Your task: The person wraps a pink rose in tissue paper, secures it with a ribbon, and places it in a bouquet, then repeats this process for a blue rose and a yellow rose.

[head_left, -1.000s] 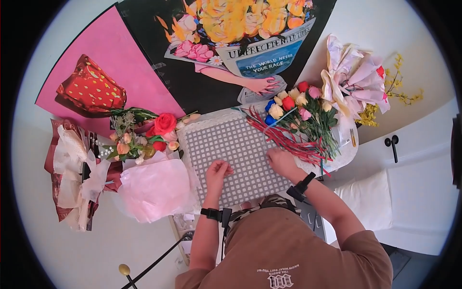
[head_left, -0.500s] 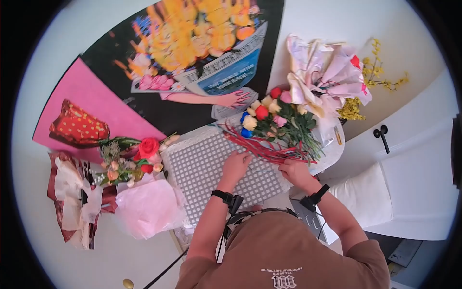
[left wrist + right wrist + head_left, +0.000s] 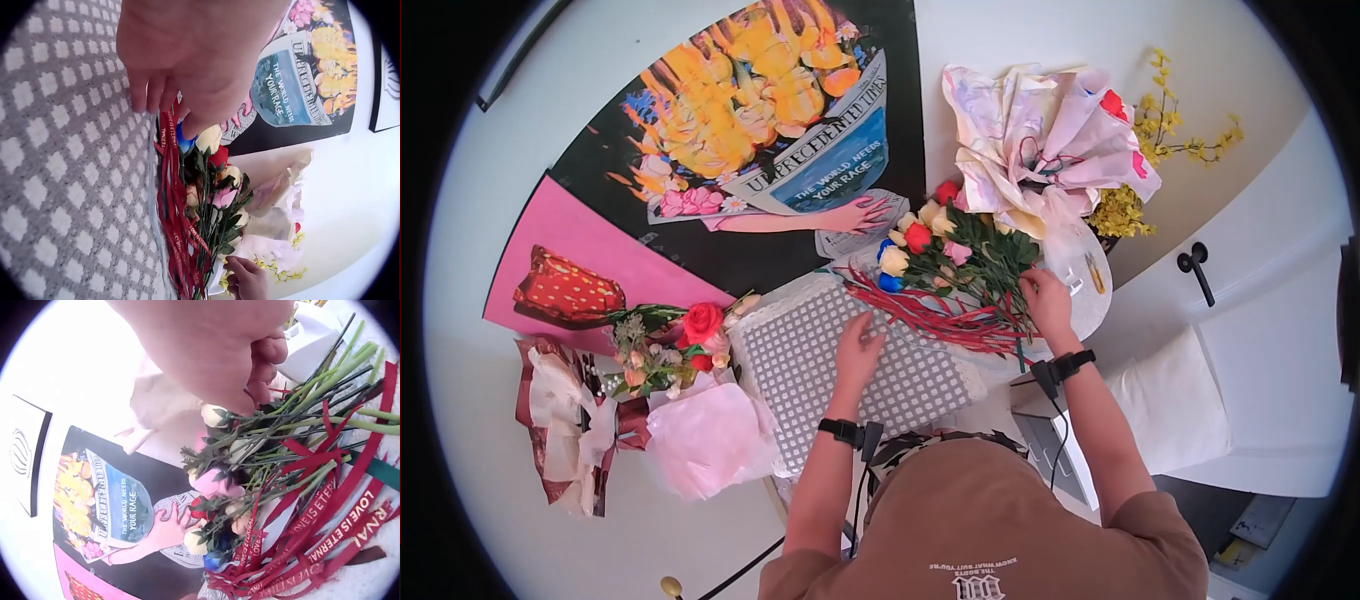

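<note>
In the head view my left hand [image 3: 859, 350] is over the grey checked cloth [image 3: 820, 400], fingers loosely bent and nothing held. Beyond its fingertips lie red printed ribbons [image 3: 178, 237]. A thin pale blue ribbon [image 3: 154, 194] runs along the cloth beside them. My right hand [image 3: 1048, 300] is at the green flower stems [image 3: 1005, 285], its fingers curled [image 3: 265, 359]. I cannot tell whether they pinch a stem. The bunch holds artificial roses in cream, red, pink and blue, with a pink rose [image 3: 217, 482] near the middle.
Crumpled white and pink wrapping paper [image 3: 1000, 130] stands behind the roses, beside yellow blossoms [image 3: 1122, 212]. A small yellow cutter [image 3: 1094, 270] lies on the right side of the table. At left are a pink wrapped bouquet [image 3: 705, 435] and a red-brown paper bundle [image 3: 565, 430].
The view has turned right. Half a second ago both hands were together at the thin ribbon near the cloth's right side; since then the right hand has moved away to the stems, the left back over the cloth.
</note>
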`<action>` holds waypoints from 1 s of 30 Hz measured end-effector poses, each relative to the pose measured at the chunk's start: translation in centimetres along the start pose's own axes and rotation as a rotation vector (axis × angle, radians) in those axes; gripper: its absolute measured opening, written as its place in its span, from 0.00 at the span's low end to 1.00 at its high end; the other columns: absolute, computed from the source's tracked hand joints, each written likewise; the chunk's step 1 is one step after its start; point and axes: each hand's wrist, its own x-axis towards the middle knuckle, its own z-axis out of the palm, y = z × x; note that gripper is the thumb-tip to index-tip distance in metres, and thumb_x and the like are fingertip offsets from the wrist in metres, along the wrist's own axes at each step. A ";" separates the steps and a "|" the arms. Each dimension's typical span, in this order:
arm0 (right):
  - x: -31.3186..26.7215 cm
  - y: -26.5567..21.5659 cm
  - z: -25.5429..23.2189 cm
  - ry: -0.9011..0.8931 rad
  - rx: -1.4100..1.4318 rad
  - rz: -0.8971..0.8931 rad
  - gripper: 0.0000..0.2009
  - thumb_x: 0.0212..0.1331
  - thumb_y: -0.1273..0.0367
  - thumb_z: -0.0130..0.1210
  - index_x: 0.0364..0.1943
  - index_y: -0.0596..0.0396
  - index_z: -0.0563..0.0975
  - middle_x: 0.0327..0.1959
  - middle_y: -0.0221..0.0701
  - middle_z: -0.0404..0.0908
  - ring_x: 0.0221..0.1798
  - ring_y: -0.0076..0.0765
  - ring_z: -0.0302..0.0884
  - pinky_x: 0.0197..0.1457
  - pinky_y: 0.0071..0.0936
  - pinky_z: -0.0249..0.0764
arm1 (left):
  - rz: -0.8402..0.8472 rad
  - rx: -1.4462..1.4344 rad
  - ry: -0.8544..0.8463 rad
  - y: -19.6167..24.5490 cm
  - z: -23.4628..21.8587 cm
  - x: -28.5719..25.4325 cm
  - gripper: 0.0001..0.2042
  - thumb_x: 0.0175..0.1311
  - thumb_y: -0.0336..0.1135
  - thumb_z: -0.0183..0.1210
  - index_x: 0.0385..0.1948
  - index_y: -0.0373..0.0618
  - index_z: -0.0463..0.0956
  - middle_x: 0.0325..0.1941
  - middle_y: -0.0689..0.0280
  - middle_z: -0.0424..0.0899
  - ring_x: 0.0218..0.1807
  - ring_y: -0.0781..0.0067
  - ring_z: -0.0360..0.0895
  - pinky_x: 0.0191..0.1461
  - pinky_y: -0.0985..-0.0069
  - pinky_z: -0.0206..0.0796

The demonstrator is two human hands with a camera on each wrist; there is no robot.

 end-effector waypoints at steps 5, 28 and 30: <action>1.0 -1.9 1.3 -0.102 -0.035 -0.132 0.07 0.56 0.67 0.63 0.36 0.51 0.82 0.36 0.36 0.81 0.38 0.49 0.81 0.39 0.43 0.77 | -0.248 -0.065 0.004 0.6 -5.0 -5.3 0.16 0.65 0.31 0.62 0.53 0.39 0.79 0.50 0.60 0.84 0.53 0.69 0.81 0.55 0.74 0.74; -6.3 -9.3 -1.4 -0.156 0.396 -0.140 0.06 0.60 0.75 0.63 0.40 0.61 0.81 0.31 0.31 0.78 0.31 0.26 0.72 0.36 0.23 0.70 | -0.161 0.758 0.568 -0.9 -24.1 -17.5 0.15 0.55 0.33 0.68 0.45 0.44 0.82 0.48 0.60 0.84 0.53 0.55 0.78 0.56 0.63 0.70; -7.8 -10.0 -0.7 -0.184 0.423 -0.082 0.06 0.60 0.75 0.63 0.39 0.61 0.81 0.30 0.29 0.77 0.31 0.23 0.71 0.35 0.22 0.68 | -0.181 0.791 0.498 -1.8 -24.5 -17.5 0.18 0.53 0.35 0.69 0.46 0.44 0.81 0.51 0.60 0.82 0.56 0.55 0.76 0.59 0.61 0.68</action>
